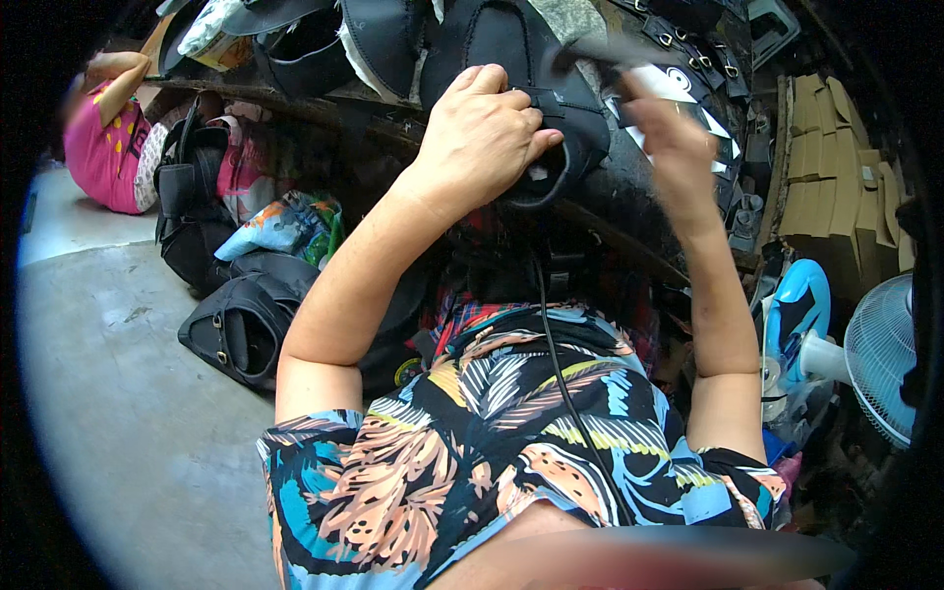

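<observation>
On the bench at the top middle lies a black leather bag piece (580,123) with stitched seams and a rounded opening at its near end. My left hand (482,128) is closed on it, fingers curled over the top and thumb stretched toward the opening. To its right, my right hand (674,138) is raised and smeared by motion. It grips what looks like a hammer (578,55), whose blurred dark head hangs above the leather, apart from it. What lies under my left fingers is hidden.
More black leather pieces (383,44) crowd the bench's left side. Buckled straps (698,59) lie at the back right. Folded cardboard (826,147) and a white-blue fan (878,359) stand right. Black bags (241,329) sit on the floor left; another person (108,147) is beyond them.
</observation>
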Motion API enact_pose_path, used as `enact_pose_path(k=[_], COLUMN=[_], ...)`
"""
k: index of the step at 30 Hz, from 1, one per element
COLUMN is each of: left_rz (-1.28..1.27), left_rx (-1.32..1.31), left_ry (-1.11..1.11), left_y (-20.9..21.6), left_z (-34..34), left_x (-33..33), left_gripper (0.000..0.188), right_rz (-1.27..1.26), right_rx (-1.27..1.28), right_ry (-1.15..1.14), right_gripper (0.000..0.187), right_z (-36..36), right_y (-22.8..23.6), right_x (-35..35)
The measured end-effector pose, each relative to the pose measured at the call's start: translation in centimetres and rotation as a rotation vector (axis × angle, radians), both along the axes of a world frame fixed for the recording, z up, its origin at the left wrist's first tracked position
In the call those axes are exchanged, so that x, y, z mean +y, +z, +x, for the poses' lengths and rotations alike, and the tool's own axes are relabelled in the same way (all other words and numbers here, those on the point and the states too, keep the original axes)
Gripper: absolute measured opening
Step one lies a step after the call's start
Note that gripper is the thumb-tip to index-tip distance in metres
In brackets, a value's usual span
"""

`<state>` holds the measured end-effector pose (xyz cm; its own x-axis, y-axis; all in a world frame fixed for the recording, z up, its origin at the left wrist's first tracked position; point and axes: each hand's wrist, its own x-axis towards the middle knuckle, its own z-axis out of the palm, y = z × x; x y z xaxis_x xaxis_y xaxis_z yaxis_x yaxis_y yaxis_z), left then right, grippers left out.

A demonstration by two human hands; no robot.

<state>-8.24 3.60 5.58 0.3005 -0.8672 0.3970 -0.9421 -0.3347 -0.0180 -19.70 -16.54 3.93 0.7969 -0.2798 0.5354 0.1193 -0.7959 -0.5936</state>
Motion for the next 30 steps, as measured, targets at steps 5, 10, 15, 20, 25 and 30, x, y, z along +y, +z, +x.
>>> enact_pose_path(k=[5,10,15,20,25,30], left_rz=[0.128,0.076,0.101,0.093,0.11,0.109], left_rx=[0.072,0.056,0.062,0.075,0.085,0.1], left_ry=[0.032,0.029,0.025,0.016,0.02,0.008], left_y=[0.5,0.4,0.5,0.5,0.5,0.7], left_z=[0.1,0.3,0.4,0.3,0.0,0.2], left_x=[0.3,-0.1,-0.2,-0.1,0.1,-0.1], left_gripper=[0.03,0.03,0.03,0.03,0.032,0.033], right_rz=[-0.141,0.334,-0.138,0.372,-0.214,-0.01], right_rx=[0.284,-0.326,0.256,-0.24,0.075,0.011], right_ry=[0.009,0.072,-0.019,0.091,0.102,0.102], right_gripper=[0.031,0.031,0.03,0.032,0.032,0.03], right_z=[0.7,-1.0,-0.1,-2.1,-1.2,-1.8], right_y=[2.3,2.2,1.2,2.8,1.0,3.1], right_x=[-0.4,-0.8,-0.2,-0.7,0.2,-1.3])
